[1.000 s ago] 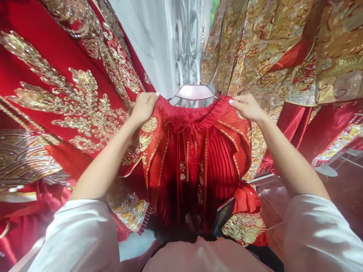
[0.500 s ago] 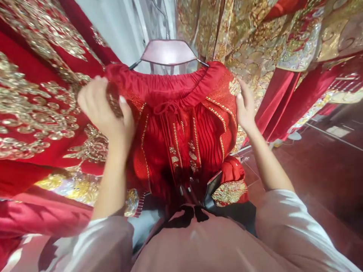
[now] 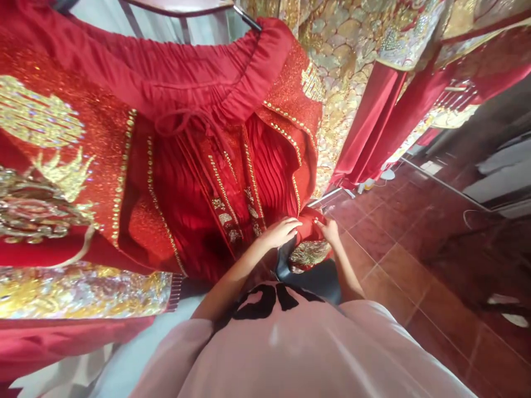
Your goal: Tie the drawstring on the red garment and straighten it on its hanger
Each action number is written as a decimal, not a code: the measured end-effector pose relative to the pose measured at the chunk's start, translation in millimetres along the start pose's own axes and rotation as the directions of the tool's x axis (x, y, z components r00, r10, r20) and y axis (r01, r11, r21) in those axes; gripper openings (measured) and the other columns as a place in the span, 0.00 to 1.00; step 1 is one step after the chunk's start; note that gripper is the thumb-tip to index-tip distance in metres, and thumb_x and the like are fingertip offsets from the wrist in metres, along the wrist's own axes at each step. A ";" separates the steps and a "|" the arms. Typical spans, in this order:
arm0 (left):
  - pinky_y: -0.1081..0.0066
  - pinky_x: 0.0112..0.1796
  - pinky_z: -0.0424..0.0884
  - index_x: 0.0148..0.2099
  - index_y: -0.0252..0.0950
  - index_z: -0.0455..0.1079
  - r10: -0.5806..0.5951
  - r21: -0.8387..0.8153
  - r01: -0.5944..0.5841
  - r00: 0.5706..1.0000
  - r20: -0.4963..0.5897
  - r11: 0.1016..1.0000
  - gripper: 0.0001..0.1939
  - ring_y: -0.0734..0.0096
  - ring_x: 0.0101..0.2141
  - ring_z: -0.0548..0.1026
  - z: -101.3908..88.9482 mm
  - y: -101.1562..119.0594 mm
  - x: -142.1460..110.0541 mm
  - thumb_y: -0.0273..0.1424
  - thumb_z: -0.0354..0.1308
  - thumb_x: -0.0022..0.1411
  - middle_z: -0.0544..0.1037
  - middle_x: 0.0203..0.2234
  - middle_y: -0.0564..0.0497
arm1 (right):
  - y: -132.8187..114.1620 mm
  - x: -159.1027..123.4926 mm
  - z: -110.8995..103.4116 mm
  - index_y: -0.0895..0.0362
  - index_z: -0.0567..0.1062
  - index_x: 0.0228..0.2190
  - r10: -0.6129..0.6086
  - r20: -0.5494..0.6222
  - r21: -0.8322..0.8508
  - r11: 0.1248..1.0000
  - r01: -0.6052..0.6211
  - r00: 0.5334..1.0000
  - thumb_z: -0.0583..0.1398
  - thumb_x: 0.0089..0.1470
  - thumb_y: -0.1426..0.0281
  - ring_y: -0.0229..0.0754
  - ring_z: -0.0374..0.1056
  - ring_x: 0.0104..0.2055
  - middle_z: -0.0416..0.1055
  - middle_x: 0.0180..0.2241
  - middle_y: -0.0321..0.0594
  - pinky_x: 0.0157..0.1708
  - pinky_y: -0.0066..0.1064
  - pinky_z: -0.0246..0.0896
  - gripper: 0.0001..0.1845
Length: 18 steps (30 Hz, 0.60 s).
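1. The red pleated skirt (image 3: 199,182) hangs from a hanger (image 3: 182,5) at the top of the view. Its gathered waistband is up and its hem is down near my body, so the long axis goes from top to bottom, and the pleats follow the same line.
2. Gold trim lines go down the skirt, and a gold emblem sits on the side panel near the waistband at the right. It looks like a Chinese character, but I cannot read it with certainty. I see no brand label.
3. My left hand (image 3: 280,232) rests on the low part of the skirt, the fingers curled on the red fabric; the grip looks loose, and I cannot tell if it really pinches the cloth.
4. My right hand (image 3: 329,229) is just beside it, the fingers closed on the red hem fold.
5. Around it, a red robe with gold embroidery (image 3: 45,166) hangs at the left, a gold brocade garment (image 3: 344,72) at the right, and the floor (image 3: 415,249) is of red-brown tiles.
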<state>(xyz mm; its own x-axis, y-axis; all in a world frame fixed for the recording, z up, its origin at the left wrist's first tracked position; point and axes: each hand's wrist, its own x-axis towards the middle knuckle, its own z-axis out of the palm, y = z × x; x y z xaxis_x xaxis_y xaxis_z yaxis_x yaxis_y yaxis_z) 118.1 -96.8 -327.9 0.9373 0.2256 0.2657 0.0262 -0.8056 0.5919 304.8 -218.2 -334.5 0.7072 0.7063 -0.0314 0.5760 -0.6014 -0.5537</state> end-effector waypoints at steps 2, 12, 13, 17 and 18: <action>0.62 0.58 0.62 0.58 0.34 0.63 -0.012 -0.016 0.011 1.000 -0.027 1.000 0.20 0.64 0.56 0.65 1.3 -0.9 0.1 0.26 0.49 0.64 0.67 0.56 0.42 | -13.9 -16.4 -36.0 0.63 0.72 0.26 -0.127 0.090 -0.012 0.992 0.128 0.988 0.58 0.49 0.64 0.36 0.59 0.25 0.68 0.22 0.39 0.29 0.27 0.55 0.13; 0.62 0.56 0.65 0.53 0.34 0.62 0.168 0.011 -0.174 0.932 -0.321 0.985 0.25 0.60 0.55 0.66 -26.4 67.0 -2.2 0.21 0.60 0.52 0.69 0.53 0.42 | -88.7 -161.5 -231.1 0.49 0.73 0.43 -0.867 0.114 -0.490 0.375 0.787 0.485 0.53 0.59 0.66 0.40 0.70 0.29 0.76 0.31 0.38 0.29 0.31 0.61 0.12; 0.66 0.51 0.70 0.49 0.34 0.64 0.172 0.025 -0.176 0.910 -0.378 0.984 0.20 0.63 0.50 0.70 -36.3 73.1 -6.3 0.21 0.59 0.53 0.72 0.47 0.44 | -94.9 -167.4 -238.7 0.49 0.73 0.43 -0.860 0.007 -0.569 0.417 0.709 0.511 0.53 0.60 0.65 0.41 0.69 0.27 0.75 0.29 0.39 0.28 0.33 0.60 0.12; 0.73 0.37 0.73 0.38 0.37 0.65 0.206 0.199 -0.089 0.675 -0.708 0.976 0.08 0.71 0.36 0.75 -102.1 90.6 -46.0 0.22 0.53 0.56 0.76 0.35 0.51 | -120.7 -163.0 -238.5 0.52 0.75 0.44 -0.736 -0.406 -0.625 0.656 0.424 0.542 0.57 0.56 0.59 0.45 0.68 0.28 0.73 0.28 0.44 0.27 0.36 0.60 0.17; 0.72 0.37 0.73 0.38 0.38 0.66 0.206 0.223 -0.041 0.569 -0.796 0.974 0.07 0.70 0.35 0.75 -121.0 96.0 -61.3 0.23 0.53 0.55 0.76 0.35 0.52 | -126.2 -156.5 -231.8 0.52 0.75 0.44 -0.737 -0.401 -0.645 0.649 0.405 0.543 0.59 0.53 0.58 0.47 0.70 0.30 0.74 0.30 0.45 0.27 0.36 0.61 0.19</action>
<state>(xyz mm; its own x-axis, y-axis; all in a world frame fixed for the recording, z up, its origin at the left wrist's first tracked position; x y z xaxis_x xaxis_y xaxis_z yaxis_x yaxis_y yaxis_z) 21.1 -121.7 -195.3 0.2620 0.3985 0.8789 0.0646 -0.9159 0.3961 216.4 -339.4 -66.8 0.1240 0.6772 0.7253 0.9240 -0.3452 0.1644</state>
